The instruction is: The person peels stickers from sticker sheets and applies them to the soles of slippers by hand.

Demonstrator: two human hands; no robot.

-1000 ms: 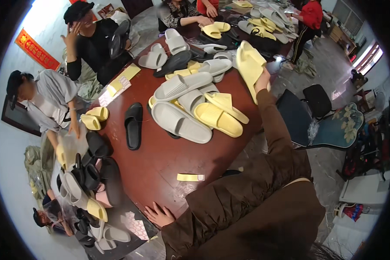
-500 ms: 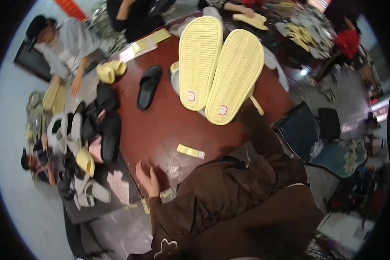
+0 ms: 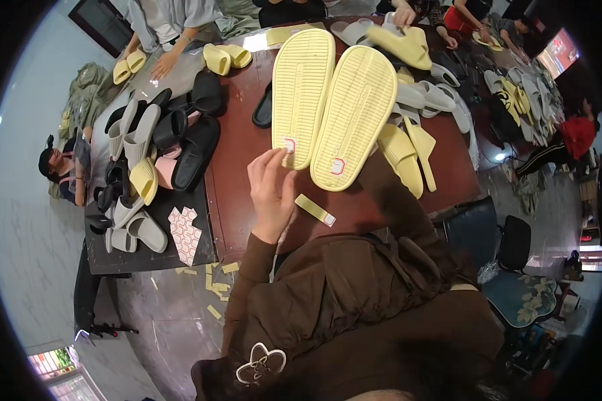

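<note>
A pair of pale yellow slippers [image 3: 354, 113] is held up before me, ribbed soles toward me and heels down. Each heel bears a small white label with a red outline. My right sleeve runs up behind the pair; the slippers hide the right hand that holds them. My left hand [image 3: 271, 195] has its fingertips at the label on the left slipper's heel, thumb held apart from them. Below the heels, a narrow yellow strip [image 3: 314, 210] with a white end lies on the red-brown table [image 3: 244, 194].
Black, grey and yellow slippers [image 3: 144, 134] are piled at the left, near a red-patterned label sheet [image 3: 184, 235]. Loose yellow slippers [image 3: 405, 157] lie right of the pair. Several people stand or sit around the tables. A blue chair [image 3: 475, 234] stands at the right.
My left hand has risen from the table's near edge to the left slipper's heel. The view has shifted, and a co-worker's hand now holds a yellow slipper just behind the pair.
</note>
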